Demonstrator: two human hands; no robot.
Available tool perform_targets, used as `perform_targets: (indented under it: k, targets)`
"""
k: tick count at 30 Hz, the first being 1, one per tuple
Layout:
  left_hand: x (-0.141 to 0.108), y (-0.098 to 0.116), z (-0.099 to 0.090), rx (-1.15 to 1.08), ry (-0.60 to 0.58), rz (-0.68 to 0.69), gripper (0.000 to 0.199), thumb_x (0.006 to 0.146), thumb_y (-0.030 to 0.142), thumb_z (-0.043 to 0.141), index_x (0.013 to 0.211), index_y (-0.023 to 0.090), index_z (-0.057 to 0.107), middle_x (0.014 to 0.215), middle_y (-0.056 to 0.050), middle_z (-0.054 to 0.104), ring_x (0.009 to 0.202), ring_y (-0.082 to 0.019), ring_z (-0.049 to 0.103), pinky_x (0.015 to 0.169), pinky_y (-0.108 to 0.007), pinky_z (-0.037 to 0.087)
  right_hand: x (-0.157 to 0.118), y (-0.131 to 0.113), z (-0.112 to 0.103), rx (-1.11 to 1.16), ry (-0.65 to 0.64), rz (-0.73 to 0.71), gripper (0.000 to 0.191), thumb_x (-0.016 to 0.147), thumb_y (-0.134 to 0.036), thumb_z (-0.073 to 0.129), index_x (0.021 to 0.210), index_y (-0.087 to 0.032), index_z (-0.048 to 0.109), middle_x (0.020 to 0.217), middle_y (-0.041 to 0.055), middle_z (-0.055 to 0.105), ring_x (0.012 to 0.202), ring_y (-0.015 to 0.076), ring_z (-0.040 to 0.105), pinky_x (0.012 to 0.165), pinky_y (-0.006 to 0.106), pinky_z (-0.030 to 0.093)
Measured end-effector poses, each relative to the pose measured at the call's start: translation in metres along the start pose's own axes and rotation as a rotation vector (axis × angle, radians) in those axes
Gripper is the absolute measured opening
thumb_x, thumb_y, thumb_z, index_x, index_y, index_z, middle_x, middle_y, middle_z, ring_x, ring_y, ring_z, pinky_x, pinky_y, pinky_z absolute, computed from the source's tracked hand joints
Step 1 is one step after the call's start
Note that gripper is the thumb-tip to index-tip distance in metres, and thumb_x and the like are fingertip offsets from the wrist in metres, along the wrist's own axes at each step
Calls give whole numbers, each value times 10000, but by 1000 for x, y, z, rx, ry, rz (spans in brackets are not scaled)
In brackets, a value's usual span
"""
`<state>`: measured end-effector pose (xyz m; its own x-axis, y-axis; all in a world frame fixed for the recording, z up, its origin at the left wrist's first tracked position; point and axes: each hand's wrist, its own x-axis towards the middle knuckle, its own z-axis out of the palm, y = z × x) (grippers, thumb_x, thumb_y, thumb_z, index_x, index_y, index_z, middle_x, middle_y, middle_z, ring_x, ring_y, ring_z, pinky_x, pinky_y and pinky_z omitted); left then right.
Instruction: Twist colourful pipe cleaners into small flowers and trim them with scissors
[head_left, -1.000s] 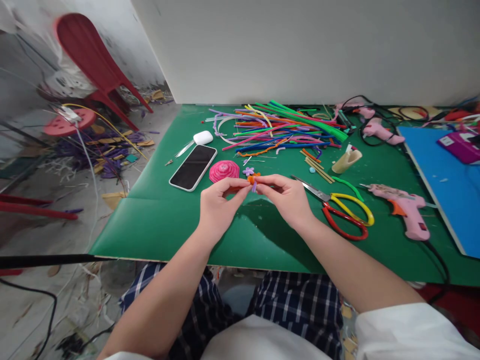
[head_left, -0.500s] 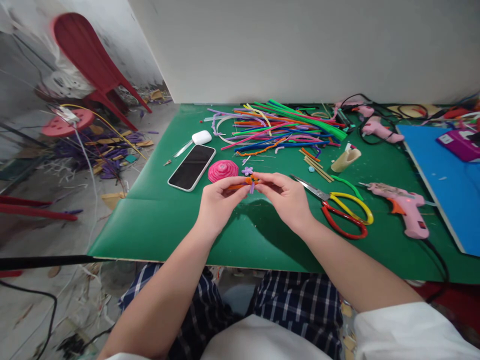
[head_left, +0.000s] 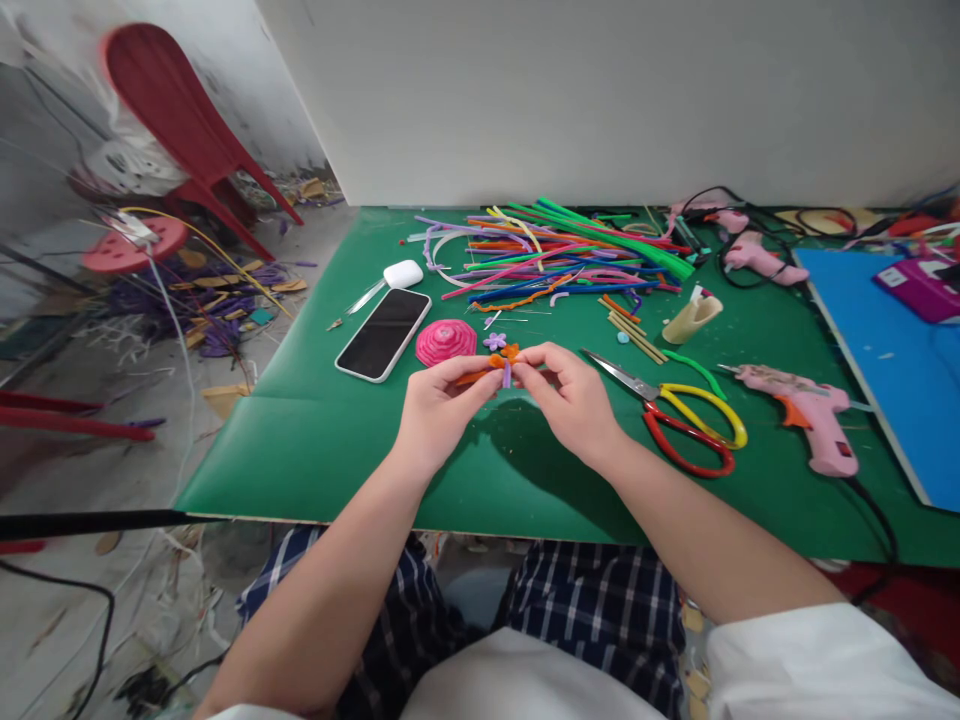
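Left hand: thumb and forefinger pinched together on the orange chenille-stem piece; a straight orange length runs back across the fingers.
Right hand: thumb and forefinger bent in at the piece's right side; whether they clamp it or only touch it, I cannot tell.
Orange chenille-stem piece: between the two sets of fingertips, above the green tabletop; its long part points toward the left hand, its looped end toward the right.
Purple stub: at the looped end, pointing back toward the person, between the thumbs.
Purple flower: just beyond the fingertips, beside the loops.
Pink coiled disc: beyond the left hand, near the smartphone.
Scissors: right of the right hand, blades angled toward it.
Hard to see: the join of purple and orange, the curled-under fingers, part of the orange length.
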<state>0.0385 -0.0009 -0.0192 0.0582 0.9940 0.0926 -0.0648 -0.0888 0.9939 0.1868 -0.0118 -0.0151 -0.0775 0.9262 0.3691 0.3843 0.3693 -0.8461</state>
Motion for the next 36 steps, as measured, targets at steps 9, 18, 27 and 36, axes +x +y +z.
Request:
perform_targets:
  k: [9,18,27,36]
  targets:
    - [-1,0,0,108,-27,37,205,682,333,675,798,167,710,727,-26,708,627,-154,654,616,-258,546,-1,-3,-1,-7,-87,33,178,879,-306,401,822,-204,535,787,8,596,735,130,561,678,261,437]
    - [-2,5,-2,234,-37,90,155,728,311,626,732,171,690,600,7,663,573,-123,618,570,-218,514,-1,-2,-1,-65,21,-79,121,858,-278,482,829,-215,581,813,11,613,771,135,556,687,261,437]
    - [-2,4,-2,294,-98,116,151,745,296,602,731,167,679,614,0,657,575,-122,606,561,-218,508,1,-1,-3,-44,-36,-39,142,856,-285,471,805,-211,582,798,16,605,763,138,559,675,266,448]
    - [1,4,-4,291,-44,82,130,712,298,636,724,183,695,600,12,663,566,-127,611,570,-229,512,4,0,-4,169,-47,143,115,773,-299,588,802,-205,646,822,12,662,745,141,609,681,286,484]
